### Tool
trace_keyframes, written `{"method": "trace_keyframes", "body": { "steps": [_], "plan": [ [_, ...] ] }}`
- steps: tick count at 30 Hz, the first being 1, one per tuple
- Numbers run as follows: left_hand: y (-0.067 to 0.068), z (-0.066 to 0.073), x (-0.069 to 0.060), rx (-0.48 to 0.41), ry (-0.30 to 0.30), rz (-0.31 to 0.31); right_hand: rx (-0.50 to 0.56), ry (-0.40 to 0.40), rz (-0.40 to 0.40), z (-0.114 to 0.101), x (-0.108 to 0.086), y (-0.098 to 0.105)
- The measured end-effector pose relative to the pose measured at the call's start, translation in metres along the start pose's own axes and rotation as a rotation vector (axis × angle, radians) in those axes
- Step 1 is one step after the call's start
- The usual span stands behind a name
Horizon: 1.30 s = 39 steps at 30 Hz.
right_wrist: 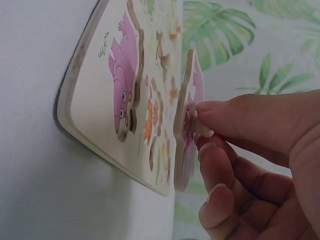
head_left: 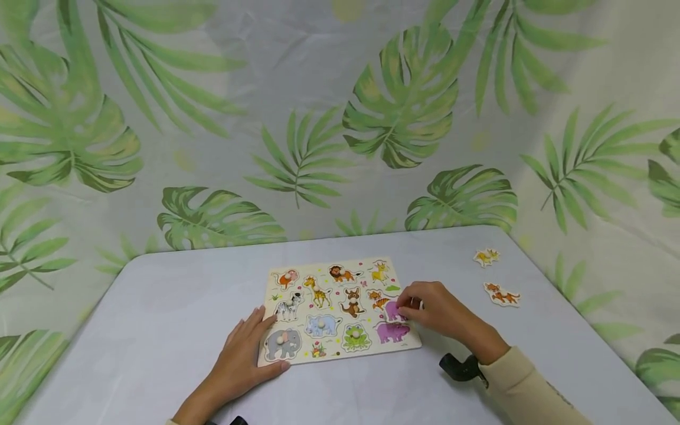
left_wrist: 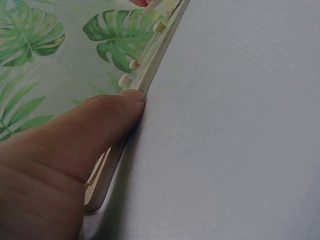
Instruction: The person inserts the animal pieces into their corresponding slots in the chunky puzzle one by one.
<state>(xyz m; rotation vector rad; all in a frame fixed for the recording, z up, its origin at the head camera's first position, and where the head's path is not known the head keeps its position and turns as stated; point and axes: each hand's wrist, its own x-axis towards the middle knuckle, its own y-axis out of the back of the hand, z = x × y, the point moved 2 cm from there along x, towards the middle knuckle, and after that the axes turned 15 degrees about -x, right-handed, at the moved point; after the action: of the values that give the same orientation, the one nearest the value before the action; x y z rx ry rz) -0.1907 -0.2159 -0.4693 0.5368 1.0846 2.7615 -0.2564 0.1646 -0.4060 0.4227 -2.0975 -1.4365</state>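
Note:
A wooden animal puzzle board lies on the table. By its small knob, my right hand pinches a purple hippo puzzle piece, held above the board's right side. The matching hippo recess shows a printed purple hippo and is uncovered. My left hand rests at the board's left edge, fingers on its top. In the left wrist view, the thumb presses against the front edge. Knobbed pieces sit in the board, among them an elephant piece and a frog piece.
To the board's right lie two loose pieces, a yellow horned animal piece and a tiger piece. A white cloth covers the table. Behind it hangs a leaf-patterned curtain.

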Motion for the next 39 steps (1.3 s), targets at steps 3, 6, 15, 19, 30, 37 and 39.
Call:
{"method": "trace_keyframes", "body": {
  "steps": [3, 6, 15, 19, 30, 37, 39],
  "plan": [
    [0.001, -0.001, -0.001, -0.007, 0.011, -0.004, 0.011, 0.001, -0.016, -0.001, 0.0, -0.003],
    [0.001, -0.001, -0.001, -0.01, 0.011, -0.003, 0.021, 0.0, -0.027, -0.003, 0.0, -0.004],
    [-0.002, 0.001, -0.002, -0.028, 0.023, -0.015, 0.024, -0.001, -0.084, -0.008, -0.004, -0.006],
    [-0.001, 0.002, -0.002, -0.022, 0.018, -0.007, 0.031, 0.018, -0.087, -0.009, -0.003, -0.008],
    [0.001, 0.001, -0.001, -0.013, 0.019, -0.009, 0.055, 0.03, -0.115, -0.011, 0.0, -0.014],
    [0.001, 0.0, 0.0, -0.011, 0.04, -0.018, 0.041, 0.052, -0.125, -0.013, 0.0, -0.015],
    [0.0, 0.0, 0.0, -0.009, 0.036, -0.019, 0.03, 0.054, -0.13, -0.012, 0.0, -0.014]
  ]
}}
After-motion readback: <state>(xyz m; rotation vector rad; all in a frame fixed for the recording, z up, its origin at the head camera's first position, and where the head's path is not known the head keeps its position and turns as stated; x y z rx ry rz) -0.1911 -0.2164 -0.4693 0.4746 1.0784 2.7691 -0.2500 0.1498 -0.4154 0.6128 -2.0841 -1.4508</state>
